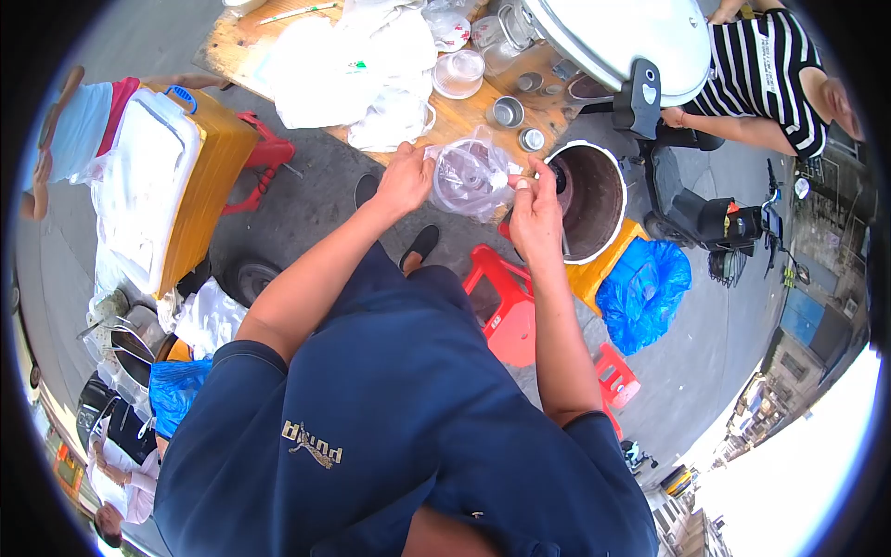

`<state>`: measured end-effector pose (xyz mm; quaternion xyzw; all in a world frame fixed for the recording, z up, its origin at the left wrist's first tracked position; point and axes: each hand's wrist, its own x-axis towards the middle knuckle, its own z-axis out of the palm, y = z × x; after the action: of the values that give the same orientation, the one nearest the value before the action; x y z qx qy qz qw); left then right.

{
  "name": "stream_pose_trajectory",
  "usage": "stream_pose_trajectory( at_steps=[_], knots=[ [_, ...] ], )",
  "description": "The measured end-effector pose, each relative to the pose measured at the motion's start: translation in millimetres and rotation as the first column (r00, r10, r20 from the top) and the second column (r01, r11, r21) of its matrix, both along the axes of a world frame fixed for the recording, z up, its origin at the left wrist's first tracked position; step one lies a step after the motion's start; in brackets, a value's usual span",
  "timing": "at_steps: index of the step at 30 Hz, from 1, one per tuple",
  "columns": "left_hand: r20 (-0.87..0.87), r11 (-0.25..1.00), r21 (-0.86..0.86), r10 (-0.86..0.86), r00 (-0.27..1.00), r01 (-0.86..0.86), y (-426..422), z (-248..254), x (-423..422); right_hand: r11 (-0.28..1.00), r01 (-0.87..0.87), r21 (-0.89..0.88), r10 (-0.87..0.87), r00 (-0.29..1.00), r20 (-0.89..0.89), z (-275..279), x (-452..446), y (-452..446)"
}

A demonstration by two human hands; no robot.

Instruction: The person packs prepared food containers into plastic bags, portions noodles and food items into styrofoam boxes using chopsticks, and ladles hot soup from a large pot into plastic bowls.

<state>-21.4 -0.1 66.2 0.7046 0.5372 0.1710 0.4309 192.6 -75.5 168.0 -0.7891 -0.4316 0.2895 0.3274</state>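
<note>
A clear plastic bag (471,174) hangs between my two hands at the table's near edge, with a round rim visible in or behind it. My left hand (406,182) pinches its left side, fingers closed. On the other side, my right hand (535,212) grips the bag's right edge between thumb and fingers. Right beside my right hand is a large round pot (601,200) with a dark inside. Just beyond the bag, small metal cups (506,112) and a stack of clear plastic bowls (458,73) stand on the wooden table (243,46).
White plastic bags (325,74) cover part of the table. A big round lid (640,42) is at upper right, near a person in stripes (766,74). Red stools (506,316), a blue bag (645,292), a yellow box (209,176) and a scooter (701,200) stand around.
</note>
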Motion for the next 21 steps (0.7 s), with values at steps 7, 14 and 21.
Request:
stream_pose_trajectory(
  at_steps=[7,14,21],
  knots=[
    [0.087,0.992,-0.082,0.098,0.991,-0.091,6,10,12,0.928,0.114,-0.355,-0.272,0.857,-0.437,-104,35,8],
    [0.115,0.998,-0.021,0.066,0.991,-0.064,9,11,10,0.936,0.284,-0.21,-0.351,0.686,-0.637,-96,35,-3],
    [0.427,0.918,-0.356,0.328,0.843,-0.176,0,21,20,0.978,0.193,0.083,-0.061,0.638,-0.767,-64,32,-19]
  ],
)
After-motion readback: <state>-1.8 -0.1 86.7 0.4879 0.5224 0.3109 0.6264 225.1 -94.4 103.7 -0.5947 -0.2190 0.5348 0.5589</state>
